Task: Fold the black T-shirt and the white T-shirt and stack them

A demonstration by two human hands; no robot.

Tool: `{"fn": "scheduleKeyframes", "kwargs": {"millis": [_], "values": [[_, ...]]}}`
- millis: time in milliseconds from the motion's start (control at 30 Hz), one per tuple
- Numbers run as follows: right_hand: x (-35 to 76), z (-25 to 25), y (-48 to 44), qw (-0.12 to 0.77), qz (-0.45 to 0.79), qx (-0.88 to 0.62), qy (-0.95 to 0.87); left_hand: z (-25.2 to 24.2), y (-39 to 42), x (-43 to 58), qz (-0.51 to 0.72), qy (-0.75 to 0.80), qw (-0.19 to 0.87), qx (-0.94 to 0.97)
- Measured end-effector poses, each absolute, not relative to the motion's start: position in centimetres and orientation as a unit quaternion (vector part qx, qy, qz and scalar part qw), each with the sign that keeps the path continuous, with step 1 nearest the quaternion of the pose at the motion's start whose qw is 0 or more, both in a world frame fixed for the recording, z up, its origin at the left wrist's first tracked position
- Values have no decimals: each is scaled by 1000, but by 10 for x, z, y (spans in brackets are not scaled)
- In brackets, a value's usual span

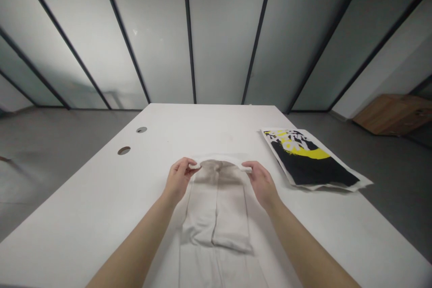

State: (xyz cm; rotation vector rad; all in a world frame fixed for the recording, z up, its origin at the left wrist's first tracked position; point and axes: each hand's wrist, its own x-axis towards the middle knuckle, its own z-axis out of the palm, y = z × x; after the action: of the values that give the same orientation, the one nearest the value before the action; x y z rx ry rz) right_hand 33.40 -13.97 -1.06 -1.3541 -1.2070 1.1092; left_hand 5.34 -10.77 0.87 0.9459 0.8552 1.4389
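Note:
A cream cloth garment (216, 216) lies lengthwise in front of me, with a seam down its middle and a folded layer ending in a loose, wrinkled edge. Its exact kind is hard to make out. The far edge is a pale band that curves up between my hands. My left hand (178, 177) pinches the left end of that band between thumb and fingers. At the right end, my right hand (262, 182) pinches it in the same way. The garment's near end runs out of the bottom of the view, between my forearms.
Under the garment is a white table (84, 216) with two round holes (124, 150) near its left side. A flat stack with a black, yellow and white print (310, 162) lies at the right edge. Frosted panels (219, 31) stand behind, and a wooden cabinet (393, 114) far right.

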Motion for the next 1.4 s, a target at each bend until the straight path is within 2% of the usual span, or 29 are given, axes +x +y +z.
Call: {"fn": "scheduleKeyframes", "kwargs": {"millis": [100, 267, 433, 567, 667, 800, 900, 967, 1033, 1267, 1400], "values": [[331, -12, -138, 557, 556, -505, -353, 5, -106, 53, 537, 429, 630, 362], [326, -5, -142, 480, 664, -504, -272, -2, -104, 52, 420, 493, 689, 326], [333, 7, -152, 377, 738, -482, -285, 2, -105, 40, 317, 457, 786, 268], [348, -1, -157, 292, 786, -412, -357, 3, -110, 29, 216, 420, 814, 339], [351, -11, -155, 282, 790, -401, -369, -2, -113, 28, 152, 396, 815, 396], [339, -14, -148, 330, 763, -472, -294, -7, -111, 38, 201, 441, 785, 386], [331, -11, -144, 383, 759, -458, -259, -6, -108, 45, 293, 452, 754, 376], [330, -9, -143, 400, 762, -450, -239, -4, -106, 45, 310, 462, 744, 371], [333, -8, -144, 385, 768, -456, -233, -1, -107, 44, 303, 470, 745, 364], [340, -6, -154, 250, 772, -484, -327, 12, -115, 37, 210, 426, 764, 436], [333, -8, -154, 266, 758, -500, -322, 8, -114, 31, 167, 461, 732, 473]]}}
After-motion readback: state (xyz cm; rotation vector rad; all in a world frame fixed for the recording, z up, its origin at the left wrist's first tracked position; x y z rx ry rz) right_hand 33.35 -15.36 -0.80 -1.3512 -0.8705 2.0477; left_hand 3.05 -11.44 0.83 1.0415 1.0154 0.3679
